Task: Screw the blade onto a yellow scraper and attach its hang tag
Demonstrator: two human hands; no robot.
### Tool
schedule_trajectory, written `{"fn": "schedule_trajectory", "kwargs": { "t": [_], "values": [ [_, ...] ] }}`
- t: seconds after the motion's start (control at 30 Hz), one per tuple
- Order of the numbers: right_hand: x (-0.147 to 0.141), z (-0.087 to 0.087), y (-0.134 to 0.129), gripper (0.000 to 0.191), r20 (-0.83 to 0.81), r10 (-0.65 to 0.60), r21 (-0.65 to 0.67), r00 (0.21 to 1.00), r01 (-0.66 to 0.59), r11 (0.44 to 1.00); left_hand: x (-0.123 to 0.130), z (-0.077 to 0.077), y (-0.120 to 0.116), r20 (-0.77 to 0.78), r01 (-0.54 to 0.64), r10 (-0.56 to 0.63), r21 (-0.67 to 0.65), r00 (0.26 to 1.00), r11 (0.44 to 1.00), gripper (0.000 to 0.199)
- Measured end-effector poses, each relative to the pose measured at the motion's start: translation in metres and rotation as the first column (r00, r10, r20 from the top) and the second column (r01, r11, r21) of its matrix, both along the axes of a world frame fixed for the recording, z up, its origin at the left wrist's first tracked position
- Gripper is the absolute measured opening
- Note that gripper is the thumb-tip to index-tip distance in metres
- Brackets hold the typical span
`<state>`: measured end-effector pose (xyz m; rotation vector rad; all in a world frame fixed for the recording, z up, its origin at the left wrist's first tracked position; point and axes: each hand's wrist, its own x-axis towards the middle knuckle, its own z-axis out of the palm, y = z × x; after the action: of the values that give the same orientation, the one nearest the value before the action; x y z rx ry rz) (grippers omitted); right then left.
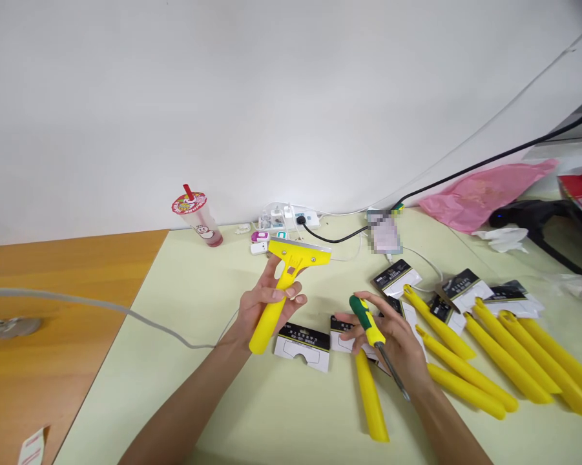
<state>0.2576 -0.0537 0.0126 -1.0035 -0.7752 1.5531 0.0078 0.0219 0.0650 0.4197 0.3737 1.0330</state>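
Counter (126, 394): a plastic cup (197, 219) holds pink dregs (214, 240) and a red straw (188, 191); your left hand (271, 305) closes its fingers on a yellow scraper (291, 258), your right hand (397, 342) on a screwdriver (367, 321).

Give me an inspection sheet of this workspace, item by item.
Surface: pale green tabletop beside a wooden desk.
Job's things: yellow scraper, green-and-yellow screwdriver, loose yellow handles, printed cards.
Clutter: plastic cup with red straw, pink plastic bag.
Hands: left hand grips the scraper; right hand grips the screwdriver.
Cables: black cable, grey cord, power strip at the back.
Surroundings: white wall.
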Motion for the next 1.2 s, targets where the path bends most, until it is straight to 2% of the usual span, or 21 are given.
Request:
{"fn": "schedule_trajectory", "kwargs": {
  "t": [0.13,0.23,0.33,0.47,0.57,0.63,0.73,0.83,0.97,1.07,1.2],
  "values": [
    [-0.002,-0.003,0.001,0.059,0.087,-0.037,-0.017,0.996,0.038,0.999,-0.001,-0.001,0.003,0.033,0.005,-0.005,-0.003,0.999,1.0,0.056],
    [-0.002,-0.01,0.0,0.049,0.174,-0.05,-0.033,0.984,0.056,0.998,-0.001,-0.002,0.004,0.039,-0.001,0.001,-0.013,0.999,1.0,0.058],
    [-0.001,-0.02,-0.001,0.03,0.235,-0.046,0.053,0.971,0.035,0.998,-0.001,-0.003,0.004,0.043,0.0,0.001,-0.016,0.999,1.0,0.058],
    [-0.002,-0.025,-0.001,0.03,0.337,-0.16,0.181,0.928,0.103,0.978,0.0,-0.001,0.004,0.035,-0.009,0.009,-0.027,0.999,1.0,0.058],
    [-0.006,-0.018,0.002,0.031,0.471,-0.192,0.278,0.861,0.061,0.959,0.001,0.001,0.003,0.02,-0.033,0.034,-0.055,0.999,0.998,0.056],
    [-0.008,-0.012,0.003,0.034,0.505,-0.216,0.33,0.835,0.044,0.943,0.0,0.001,-0.001,0.012,-0.055,0.056,-0.075,0.998,0.996,0.057],
    [-0.01,-0.006,0.005,0.033,0.509,-0.209,0.313,0.835,0.046,0.949,-0.002,-0.002,-0.009,0.004,-0.075,0.076,-0.097,0.997,0.992,0.06],
    [-0.014,0.0,0.008,0.033,0.535,-0.131,0.251,0.835,-0.009,0.968,-0.006,-0.008,-0.021,-0.014,-0.084,0.083,-0.113,0.996,0.99,0.063],
    [-0.03,0.015,0.017,0.031,0.489,-0.078,0.271,0.869,-0.066,0.96,-0.011,-0.02,-0.036,-0.049,-0.069,0.065,-0.085,0.997,0.994,0.06],
    [-0.046,0.024,0.025,0.038,0.46,-0.109,0.28,0.881,-0.027,0.96,-0.014,-0.033,-0.045,-0.111,-0.044,0.041,-0.028,0.993,0.999,0.059],
    [-0.06,0.026,0.031,0.048,0.51,-0.206,0.278,0.835,0.066,0.958,-0.017,-0.043,-0.054,-0.208,-0.026,0.03,0.026,0.978,0.999,0.061]
  ]
}}
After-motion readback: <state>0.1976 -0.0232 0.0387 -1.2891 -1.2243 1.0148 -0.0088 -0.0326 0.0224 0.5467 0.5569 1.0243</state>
